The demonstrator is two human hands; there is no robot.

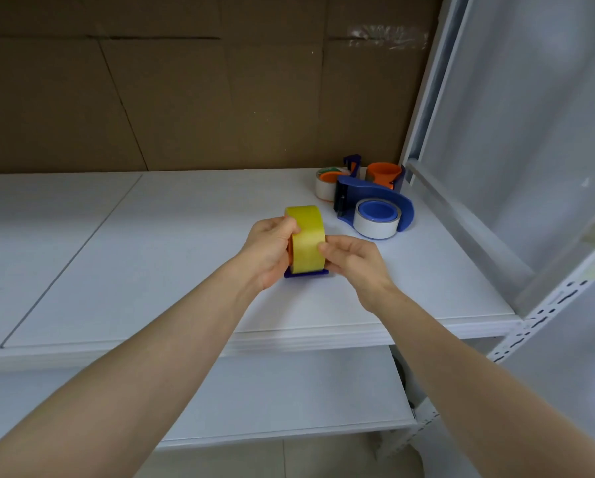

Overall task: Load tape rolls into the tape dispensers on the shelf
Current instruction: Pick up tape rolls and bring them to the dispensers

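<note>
Glossy yellow tape roll (305, 240), upright in blue plastic dispenser (306, 273) on smooth white shelf (151, 236), clasped by left hand (271, 251) and right hand (354, 262) grip.

Both bare forearms reach forward from the lower corners of the view and converge over the front half of the shelf (151, 270). The left hand (271, 251) is turned palm inward, its fingers curled round the left side of the yellow tape roll (306, 241), with the thumb lying over the roll's upper edge. The right hand (356, 262) comes in from the other side, wrist bent slightly, knuckles up; its fingertips (323, 246) press against the right face of the roll, the thumb tucked low near the base. The two hands face each other with the roll clasped between them, wrists level and well apart.
</note>
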